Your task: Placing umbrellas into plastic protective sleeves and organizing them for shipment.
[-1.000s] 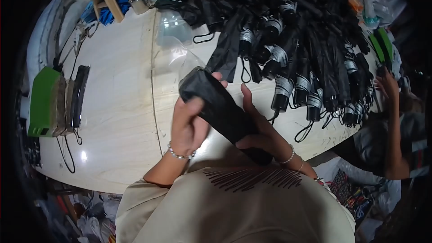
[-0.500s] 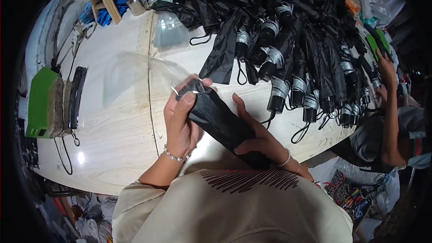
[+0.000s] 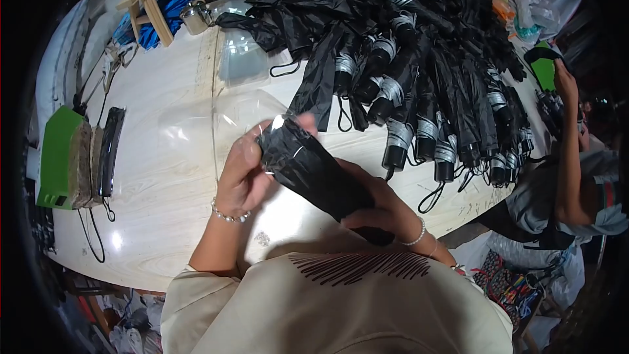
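Note:
A folded black umbrella (image 3: 321,174) lies slantwise over the pale wooden table (image 3: 157,183), held by both my hands. My left hand (image 3: 246,170) grips its upper end, where a clear plastic sleeve (image 3: 216,124) meets the tip. My right hand (image 3: 377,203) is closed around the lower end near my chest. A bead bracelet sits on each wrist.
A big pile of folded black umbrellas (image 3: 419,65) covers the far right of the table. More clear sleeves (image 3: 246,59) lie beyond. A green box (image 3: 56,157) and dark flat items stand at the left. Another person (image 3: 573,177) works at the right edge.
The umbrella has tilted and its top has moved toward the clear sleeve, which now lies flatter on the table. My left hand has shifted up to the umbrella's tip.

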A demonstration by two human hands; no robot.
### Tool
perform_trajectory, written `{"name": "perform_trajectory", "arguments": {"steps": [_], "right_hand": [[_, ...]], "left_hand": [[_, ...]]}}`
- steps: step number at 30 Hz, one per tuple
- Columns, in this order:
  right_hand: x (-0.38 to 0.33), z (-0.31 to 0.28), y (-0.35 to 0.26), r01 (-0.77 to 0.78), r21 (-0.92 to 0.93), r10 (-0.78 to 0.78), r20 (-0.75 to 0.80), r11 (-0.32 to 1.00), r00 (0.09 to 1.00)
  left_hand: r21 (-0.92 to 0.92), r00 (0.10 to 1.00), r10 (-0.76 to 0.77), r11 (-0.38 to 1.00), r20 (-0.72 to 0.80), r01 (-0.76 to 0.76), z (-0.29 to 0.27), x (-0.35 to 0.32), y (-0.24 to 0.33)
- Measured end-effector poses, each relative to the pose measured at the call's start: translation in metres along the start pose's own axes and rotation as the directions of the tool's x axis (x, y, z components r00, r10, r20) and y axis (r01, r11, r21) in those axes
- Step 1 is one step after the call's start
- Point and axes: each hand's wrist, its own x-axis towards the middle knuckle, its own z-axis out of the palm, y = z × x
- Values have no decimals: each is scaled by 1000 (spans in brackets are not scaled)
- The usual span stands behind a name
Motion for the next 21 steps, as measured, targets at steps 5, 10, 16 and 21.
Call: {"name": "perform_trajectory", "arguments": {"steps": [5,10,16,21], "right_hand": [[9,-1,2,53,246,-72,67,968,995],[23,6,-7,37,-537,-126,-131,843,983],[26,9,-12,7,-617,-144,-174,787,974],[25,3,0,215,-640,-351,-92,738,932]], "left_hand": [[14,963,114,993,245,-121,23,14,-3],[272,882,290,942,-371,-195,31,7,-42],[143,925,238,969,-295,-204,47,12,-22],[111,903,365,931,-229,-348,34,32,31]]}}
